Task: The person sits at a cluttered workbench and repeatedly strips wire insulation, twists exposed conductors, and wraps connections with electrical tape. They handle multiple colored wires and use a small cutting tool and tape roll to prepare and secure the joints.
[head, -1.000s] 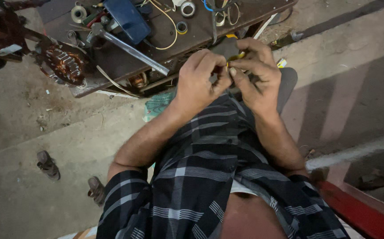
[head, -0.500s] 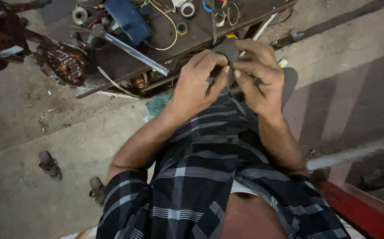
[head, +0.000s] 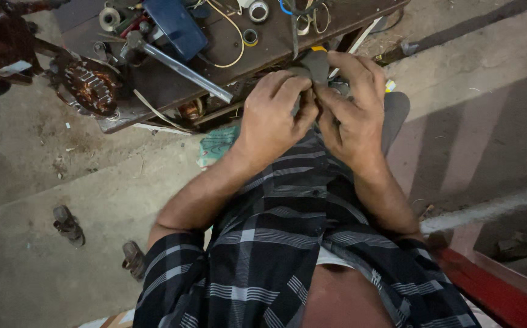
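Observation:
My left hand [head: 272, 118] and my right hand [head: 351, 106] are pressed together in front of my chest, both closed around a small dark grey part [head: 317, 65] with a bit of yellow at its top. Most of the part is hidden by my fingers. The hands hover over the near edge of a dark wooden board [head: 172, 91] strewn with tools. I wear a dark checked shirt [head: 275, 243].
On the board lie a motor stator with copper windings [head: 90, 85], a long metal tool [head: 181, 67], a blue box [head: 175, 24], tape rolls [head: 257, 11] and loose wires [head: 230, 36]. Two small metal parts [head: 69, 225] lie on the concrete floor at left. A red edge [head: 500, 291] runs at lower right.
Both hands have shifted slightly up and right while working the small part between the fingers. The view has moved a little.

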